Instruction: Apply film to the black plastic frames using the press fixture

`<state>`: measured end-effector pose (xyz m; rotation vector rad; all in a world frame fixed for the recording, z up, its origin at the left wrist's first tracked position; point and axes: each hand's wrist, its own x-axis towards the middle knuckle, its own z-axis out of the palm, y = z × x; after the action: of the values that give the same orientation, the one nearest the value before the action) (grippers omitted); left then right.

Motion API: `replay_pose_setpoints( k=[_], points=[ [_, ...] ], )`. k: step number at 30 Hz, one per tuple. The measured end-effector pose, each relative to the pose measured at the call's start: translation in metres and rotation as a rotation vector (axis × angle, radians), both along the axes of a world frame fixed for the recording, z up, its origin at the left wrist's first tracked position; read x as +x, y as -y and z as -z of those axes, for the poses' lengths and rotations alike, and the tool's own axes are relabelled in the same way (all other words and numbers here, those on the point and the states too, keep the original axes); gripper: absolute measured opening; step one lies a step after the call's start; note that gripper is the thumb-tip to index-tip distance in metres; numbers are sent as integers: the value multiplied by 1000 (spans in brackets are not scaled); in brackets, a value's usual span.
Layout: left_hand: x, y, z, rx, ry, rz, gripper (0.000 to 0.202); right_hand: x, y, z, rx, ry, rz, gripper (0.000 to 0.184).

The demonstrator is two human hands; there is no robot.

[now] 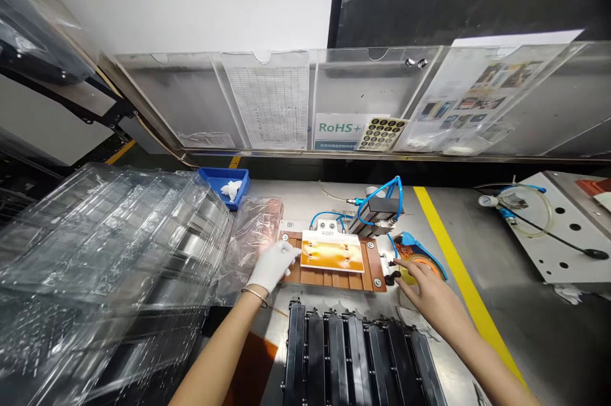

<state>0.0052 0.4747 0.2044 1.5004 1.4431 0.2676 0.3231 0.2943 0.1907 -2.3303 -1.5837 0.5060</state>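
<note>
A brown fixture plate (367, 275) lies on the bench with an orange-yellow flexible sheet (330, 252) on top of it. My left hand (274, 264), in a white glove, rests at the plate's left edge with fingers together, touching the sheet's left end. My right hand (422, 288), bare, sits at the plate's right end, its fingers curled on a small black knob (392, 277) beside a yellow piece. Behind the plate stands a pneumatic cylinder (379, 209) with blue hoses.
Clear plastic trays (109, 247) are stacked at the left, a blue bin (224, 184) behind them. Black trays (358, 355) lie near me. A yellow floor-style stripe (453, 253) crosses the bench. A white perforated machine plate (558, 228) is at the right. Acrylic document holders (334, 107) line the back.
</note>
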Motion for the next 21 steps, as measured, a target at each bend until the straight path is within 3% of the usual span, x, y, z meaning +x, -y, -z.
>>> replay_pose_setpoints(
  k=[3,5,8,11,13,16,19,21],
  points=[
    [-28,31,-16,135,-118,-60,31,-16,34,-3,86,-158,95,47],
    [-43,69,-13,162,-172,-51,32,-30,59,5,94,-349,207,47],
    [-51,132,9,74,-144,33,63,-55,88,23,123,-507,300,48],
    [-46,173,32,-44,-155,50,66,-79,99,36,94,-615,317,47],
    [-41,178,36,-91,-235,64,57,-91,100,37,73,-644,290,47],
    [-47,165,29,-110,-302,118,43,-96,99,32,62,-637,223,46],
    [-72,154,17,-130,-289,123,33,-90,105,26,54,-630,183,43],
    [-91,155,8,-181,-219,30,41,-82,113,26,53,-633,199,41]
  ],
)
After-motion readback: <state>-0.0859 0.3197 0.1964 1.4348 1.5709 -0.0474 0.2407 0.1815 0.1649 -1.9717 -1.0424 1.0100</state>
